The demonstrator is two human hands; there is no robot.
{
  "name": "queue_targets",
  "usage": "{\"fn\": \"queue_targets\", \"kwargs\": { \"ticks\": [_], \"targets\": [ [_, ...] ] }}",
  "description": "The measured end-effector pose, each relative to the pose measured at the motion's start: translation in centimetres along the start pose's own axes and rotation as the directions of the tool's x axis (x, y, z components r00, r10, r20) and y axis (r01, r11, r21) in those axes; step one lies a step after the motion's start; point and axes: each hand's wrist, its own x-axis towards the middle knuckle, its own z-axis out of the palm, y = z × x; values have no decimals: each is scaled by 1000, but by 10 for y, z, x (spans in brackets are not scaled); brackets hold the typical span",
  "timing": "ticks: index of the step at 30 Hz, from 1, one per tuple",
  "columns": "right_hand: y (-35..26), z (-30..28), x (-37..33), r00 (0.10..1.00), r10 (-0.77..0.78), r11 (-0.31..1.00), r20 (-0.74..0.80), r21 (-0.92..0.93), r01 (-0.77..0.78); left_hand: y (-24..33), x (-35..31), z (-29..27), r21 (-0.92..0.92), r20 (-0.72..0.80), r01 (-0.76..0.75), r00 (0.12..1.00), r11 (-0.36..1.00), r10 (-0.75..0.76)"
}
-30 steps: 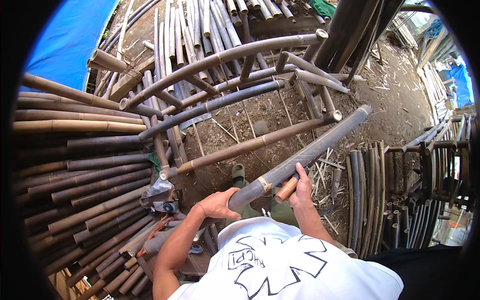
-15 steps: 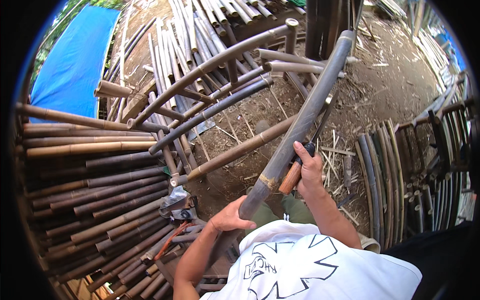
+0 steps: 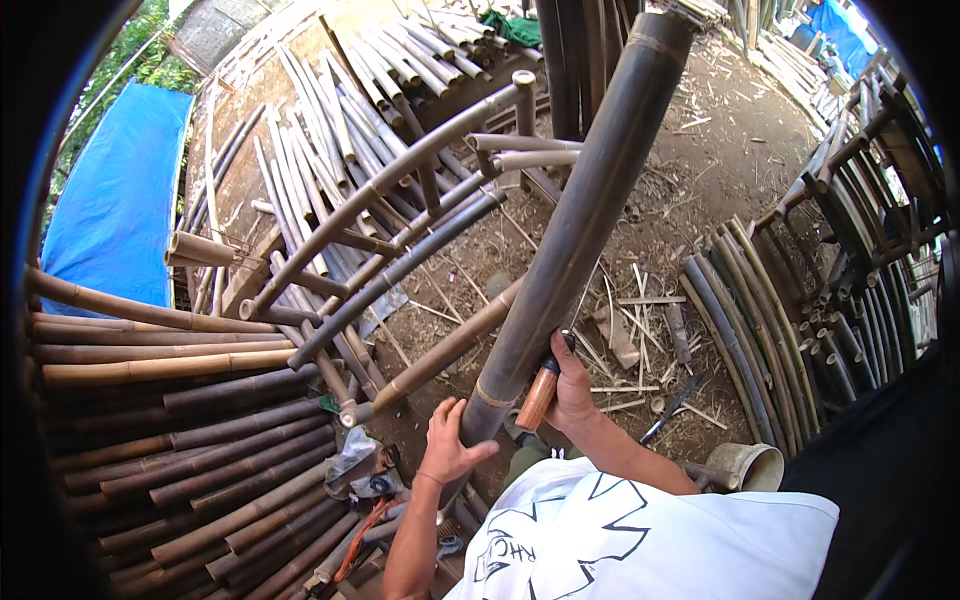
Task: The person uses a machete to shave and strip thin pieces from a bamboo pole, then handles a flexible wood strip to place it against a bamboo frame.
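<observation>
A thick dark bamboo pole [image 3: 590,210] slants up from my lap toward the upper right, its far end raised close to me. My left hand [image 3: 452,445] clasps its lower part, thumb across the top and fingers on the left side. On the pole's right, my right hand [image 3: 575,390] grips a bladed tool [image 3: 540,393] by its reddish wooden handle, which has a black collar. The pole hides most of the blade, so its exact kind is unclear. My right thumb lies along the collar, close against the pole.
Ahead stands a bamboo frame [image 3: 390,180] with rungs. Stacked dark poles [image 3: 220,440] fill the left, and more poles [image 3: 340,130] lie behind the frame. Curved bamboo pieces [image 3: 745,330] stand at right, near a pale bucket [image 3: 755,466]. Split strips litter the dirt ground [image 3: 700,150].
The pole's far end has come up and nearer, so it looks larger. Both hands have shifted slightly left in view. The tool's blade, visible before, is now mostly hidden behind the pole.
</observation>
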Motion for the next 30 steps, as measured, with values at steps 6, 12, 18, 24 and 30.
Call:
{"fn": "queue_targets", "kwargs": {
  "ticks": [6, 12, 18, 24, 30],
  "targets": [
    [60, -9, 16, 992, -120, 978, 34, -169, 124, 78, 58, -142, -302, -420, -379, 876, 875, 235],
    [102, -2, 2, 952, -134, 707, 273, -647, 285, 123, 66, -232, -609, -552, -494, 826, 620, 117],
    [81, -77, -7, 915, -266, -120, 304, -952, 282, 50, -6, -139, -719, -667, -487, 686, 497, -292],
    [32, -216, -10, 941, -217, -263, -258, -913, -311, -26, -28, -6, -764, -639, -401, 582, 506, -503],
    [55, -276, 45, 962, -87, -231, -258, -934, -271, -43, -2, 82, -661, -652, -143, 596, 736, -469]
  ]
}}
